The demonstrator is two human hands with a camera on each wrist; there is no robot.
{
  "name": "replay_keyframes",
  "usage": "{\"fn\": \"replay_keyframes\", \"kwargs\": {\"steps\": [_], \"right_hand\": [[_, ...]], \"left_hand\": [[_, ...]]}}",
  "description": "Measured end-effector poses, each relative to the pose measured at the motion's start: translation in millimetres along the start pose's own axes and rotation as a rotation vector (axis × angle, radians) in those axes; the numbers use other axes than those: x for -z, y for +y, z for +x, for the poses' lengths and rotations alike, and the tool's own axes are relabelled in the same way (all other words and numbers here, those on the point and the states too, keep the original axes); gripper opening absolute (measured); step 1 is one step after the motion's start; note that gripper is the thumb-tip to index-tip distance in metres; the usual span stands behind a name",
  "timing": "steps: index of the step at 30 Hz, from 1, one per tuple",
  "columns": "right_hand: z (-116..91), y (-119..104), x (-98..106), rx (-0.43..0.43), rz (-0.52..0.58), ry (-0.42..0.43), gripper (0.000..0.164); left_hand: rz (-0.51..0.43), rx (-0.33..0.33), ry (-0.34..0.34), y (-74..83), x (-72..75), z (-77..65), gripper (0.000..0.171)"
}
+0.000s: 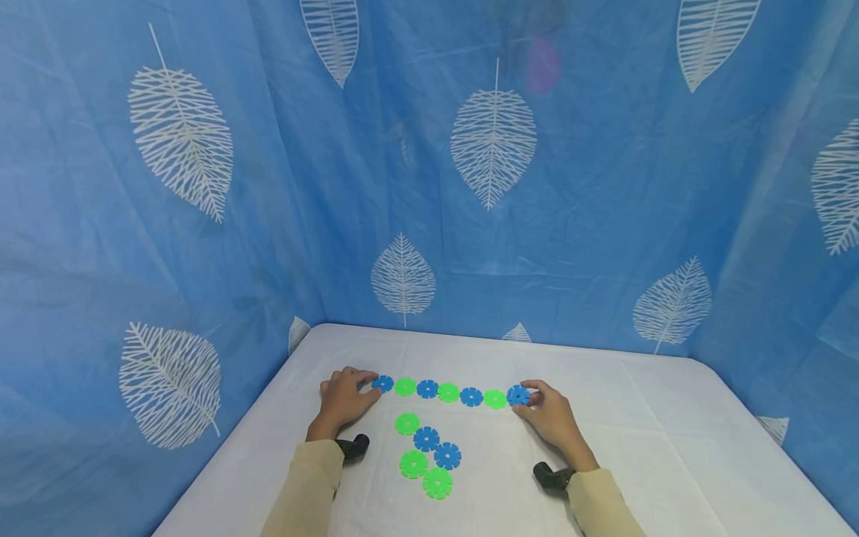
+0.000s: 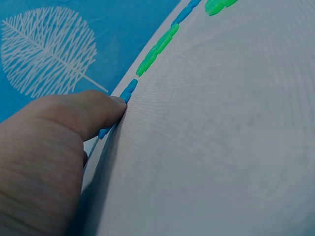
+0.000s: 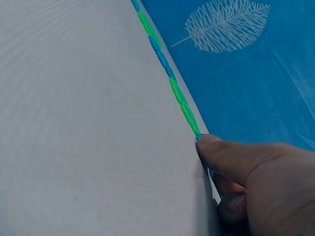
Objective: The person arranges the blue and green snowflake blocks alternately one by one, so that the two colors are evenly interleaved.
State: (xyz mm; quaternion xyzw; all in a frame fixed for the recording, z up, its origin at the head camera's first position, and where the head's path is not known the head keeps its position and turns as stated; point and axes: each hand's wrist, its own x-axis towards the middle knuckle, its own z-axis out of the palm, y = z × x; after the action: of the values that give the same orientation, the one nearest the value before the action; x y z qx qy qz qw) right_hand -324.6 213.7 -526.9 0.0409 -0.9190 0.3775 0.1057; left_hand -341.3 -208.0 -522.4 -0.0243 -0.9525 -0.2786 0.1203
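Snowflake discs (image 1: 420,441) lie loose in the foreground. Beyond, a blue-and-green row (image 1: 443,392) runs crosswise from left hand (image 1: 345,399), pinching its left-end blue disc (image 1: 385,384), to right hand (image 1: 553,416), pinching its right-end blue disc (image 1: 514,391), thumbs and fingertips slightly parted.

Your notched discs (image 1: 438,491) look to be smooth plastic. Your sleeves (image 1: 302,485) are matt cloth. The table covering (image 1: 644,425) before you presents as matt, finely textured fabric; the curtain (image 1: 590,224), creased cloth, faintly lustrous.
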Motion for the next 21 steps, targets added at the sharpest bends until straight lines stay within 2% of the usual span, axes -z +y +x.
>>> {"fn": "replay_keyframes", "kwargs": {"steps": [11,21], "right_hand": [[-0.6,-3.6,0.4,-0.018,-0.031,0.033,0.047],[-2.3,-7.0,2.6,-0.058,-0.059,0.003,0.048]], "left_hand": [[0.001,0.002,-0.001,-2.0,-1.2,0.4,0.036],[-0.001,0.002,-0.001,-2.3,-1.9,0.9,0.036]]}}
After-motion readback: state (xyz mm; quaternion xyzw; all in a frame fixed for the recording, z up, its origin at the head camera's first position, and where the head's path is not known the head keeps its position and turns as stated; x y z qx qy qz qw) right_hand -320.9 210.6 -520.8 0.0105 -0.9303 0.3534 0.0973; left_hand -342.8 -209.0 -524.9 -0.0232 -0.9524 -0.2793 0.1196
